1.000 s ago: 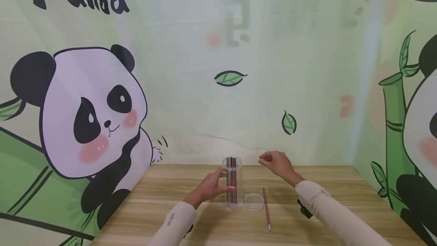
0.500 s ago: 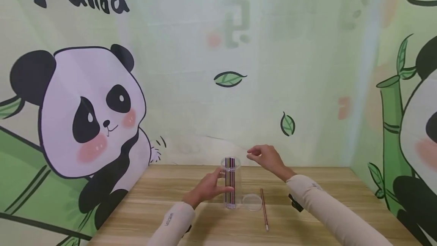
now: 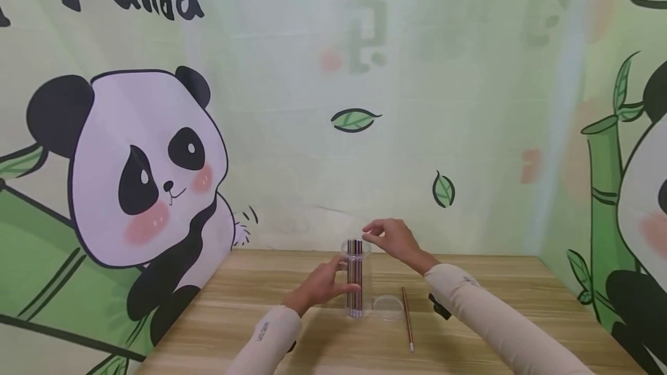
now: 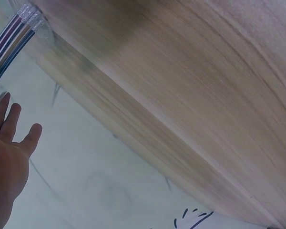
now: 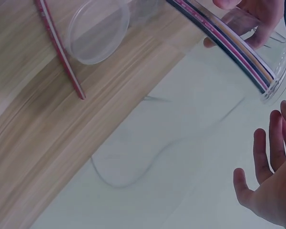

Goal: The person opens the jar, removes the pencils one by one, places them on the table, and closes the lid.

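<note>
A tall clear plastic jar stands upright on the table, holding a bundle of dark striped pencils. My left hand grips the jar from its left side, thumb across the front. Over to the right of the jar's mouth is my right hand, its fingertips right at the rim and nothing visible between them. The right wrist view shows that hand's fingers loosely bent and spread beside the jar's rim. In the left wrist view, part of the left hand shows near the pencils' lower ends.
A round clear lid lies on the wooden table just right of the jar. Beside it lies a single reddish pencil. A panda-print cloth backdrop rises behind the table's far edge and at both sides.
My right hand has moved left, from well right of the jar to its rim. The left hand keeps its grip on the jar; lid and loose pencil stay put.
</note>
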Demonstrator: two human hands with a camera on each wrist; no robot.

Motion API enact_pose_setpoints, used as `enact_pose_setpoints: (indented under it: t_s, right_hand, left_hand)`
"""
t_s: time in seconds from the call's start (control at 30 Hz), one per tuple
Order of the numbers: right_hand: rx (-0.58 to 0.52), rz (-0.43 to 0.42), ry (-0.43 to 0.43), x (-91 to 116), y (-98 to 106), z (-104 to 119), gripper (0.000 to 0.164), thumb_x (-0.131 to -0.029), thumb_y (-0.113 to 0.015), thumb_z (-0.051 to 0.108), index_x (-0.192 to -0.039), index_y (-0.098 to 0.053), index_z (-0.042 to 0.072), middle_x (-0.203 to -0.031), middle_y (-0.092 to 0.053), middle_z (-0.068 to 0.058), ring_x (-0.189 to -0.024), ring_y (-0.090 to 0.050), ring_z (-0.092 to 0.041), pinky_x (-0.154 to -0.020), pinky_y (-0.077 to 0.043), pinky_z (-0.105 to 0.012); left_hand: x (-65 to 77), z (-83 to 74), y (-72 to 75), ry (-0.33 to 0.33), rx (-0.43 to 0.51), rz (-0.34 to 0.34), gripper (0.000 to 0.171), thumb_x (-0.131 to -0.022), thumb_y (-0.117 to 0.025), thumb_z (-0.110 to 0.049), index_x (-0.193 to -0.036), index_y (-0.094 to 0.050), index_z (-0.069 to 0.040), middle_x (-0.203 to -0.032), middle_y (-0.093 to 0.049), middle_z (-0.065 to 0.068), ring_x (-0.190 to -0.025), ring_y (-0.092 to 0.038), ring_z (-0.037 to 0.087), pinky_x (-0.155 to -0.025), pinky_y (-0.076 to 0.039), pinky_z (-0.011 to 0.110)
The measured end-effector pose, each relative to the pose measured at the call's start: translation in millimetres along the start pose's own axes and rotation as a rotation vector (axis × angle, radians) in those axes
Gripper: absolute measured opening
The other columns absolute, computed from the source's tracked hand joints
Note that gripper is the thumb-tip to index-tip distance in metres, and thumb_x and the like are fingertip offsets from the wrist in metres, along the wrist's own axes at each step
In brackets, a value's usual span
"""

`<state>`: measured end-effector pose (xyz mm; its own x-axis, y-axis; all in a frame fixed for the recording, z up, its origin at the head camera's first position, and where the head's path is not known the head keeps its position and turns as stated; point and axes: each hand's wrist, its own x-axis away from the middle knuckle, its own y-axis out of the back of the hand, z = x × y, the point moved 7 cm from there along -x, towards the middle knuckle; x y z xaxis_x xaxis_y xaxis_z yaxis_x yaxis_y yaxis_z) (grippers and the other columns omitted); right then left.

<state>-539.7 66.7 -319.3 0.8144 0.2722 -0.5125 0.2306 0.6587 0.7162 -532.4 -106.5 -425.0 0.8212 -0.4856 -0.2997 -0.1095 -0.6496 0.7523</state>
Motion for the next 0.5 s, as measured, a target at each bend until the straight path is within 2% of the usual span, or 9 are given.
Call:
enact_pose_setpoints:
  t_s: [0.23, 0.5]
  right_hand:
    - [-0.021, 0.041, 0.002, -2.7, -9.8, 5.3, 0.016, -0.094, -0.079, 0.021, -0.107, -0.081, 0.012, -0.090, -0.078, 0.000, -0.084, -0.069, -0.016, -0.071, -0.055, -0.031]
    - [0.014, 0.075, 0.016, -3.6, -13.6, 9.9, 0.016, -0.094, -0.079, 0.022, -0.107, -0.082, 0.013, -0.090, -0.078, 0.002, -0.078, -0.065, -0.009, -0.070, -0.053, -0.029]
  left_hand:
    - [-2.8, 5.2, -1.8, 0.018, 0.010, 0.010, 0.084, -0.091, -0.080, -0.043, -0.158, -0.034, -0.019, -0.145, -0.061, 0.014, -0.135, -0.058, 0.033, -0.109, -0.047, 0.054]
    - [-1.0, 1.9, -0.6, -0.011, 0.005, 0.009, 0.084, -0.091, -0.080, -0.042, -0.157, -0.035, -0.018, -0.142, -0.063, 0.015, -0.133, -0.059, 0.034, -0.107, -0.048, 0.055]
